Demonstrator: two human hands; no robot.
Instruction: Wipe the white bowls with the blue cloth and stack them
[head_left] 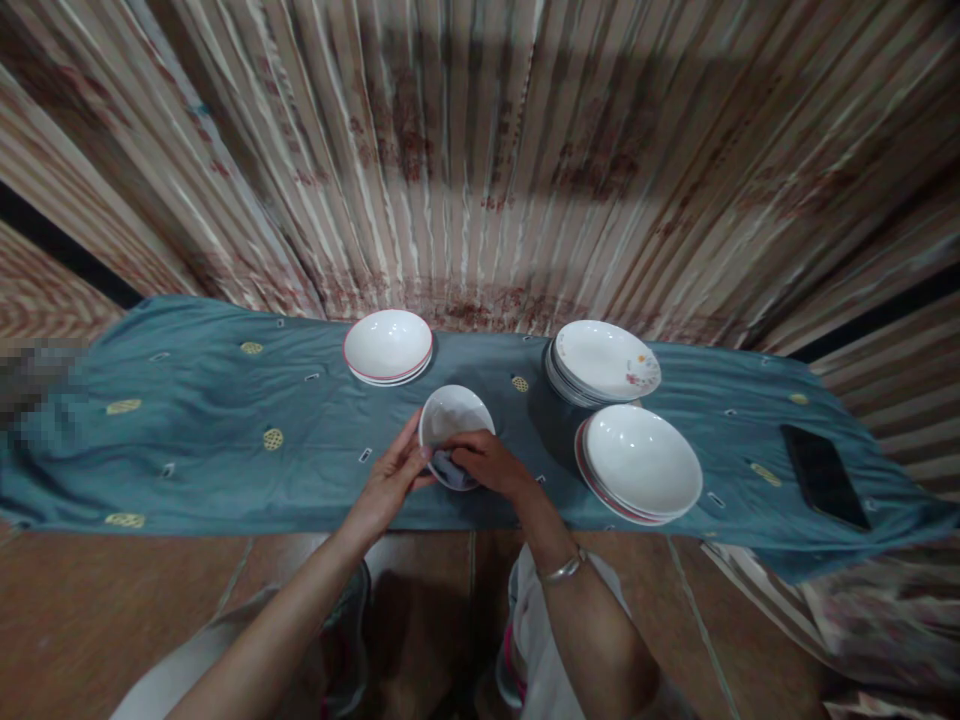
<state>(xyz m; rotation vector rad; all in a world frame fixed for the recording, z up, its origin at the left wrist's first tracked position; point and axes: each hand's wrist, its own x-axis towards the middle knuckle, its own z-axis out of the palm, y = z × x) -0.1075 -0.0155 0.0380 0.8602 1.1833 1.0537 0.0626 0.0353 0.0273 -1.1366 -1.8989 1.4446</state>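
- Nearest us, the tiled floor (75,610) shows below the surface (217,480), which is draped in blue-green fabric.
- Our 2 hands meet at the small white bowl (454,408), near the surface's front edge; we cannot tell whether its base touches.
- Our left hand (394,472) curls around the bowl's side, thumb by the rim.
- Our right hand (489,460) pinches a grey-blue cloth (448,470) inside it.
- Just right, we see a red-banded stack (643,460); farther right, a dark phone (825,477).
- Beyond stand a flower-patterned stack (604,358) and, leftward, a red-rimmed stack (388,343).
- Farthest, a striped curtain (450,150) hangs.
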